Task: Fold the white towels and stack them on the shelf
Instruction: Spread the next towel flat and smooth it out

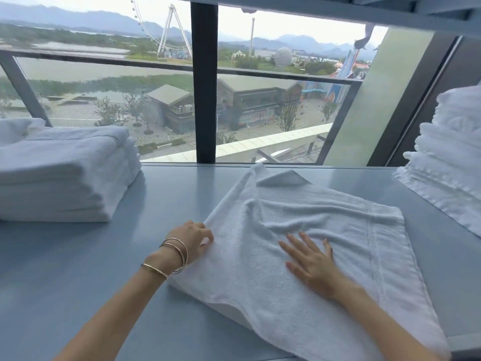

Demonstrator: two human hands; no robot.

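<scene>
A white towel [312, 217] lies partly folded and wrinkled on the blue-grey shelf surface [78, 269], with its far corner turned over. My left hand [194, 237], with bangles on the wrist, pinches the towel's left edge. My right hand [309, 261] rests flat on the towel's middle, fingers spread and straight. A stack of several folded white towels [65, 173] sits at the left of the shelf.
A tall pile of white towels [450, 157] stands at the right edge. A large window with a dark upright post [205, 82] runs along the back of the shelf. An upper shelf board [338, 11] hangs overhead.
</scene>
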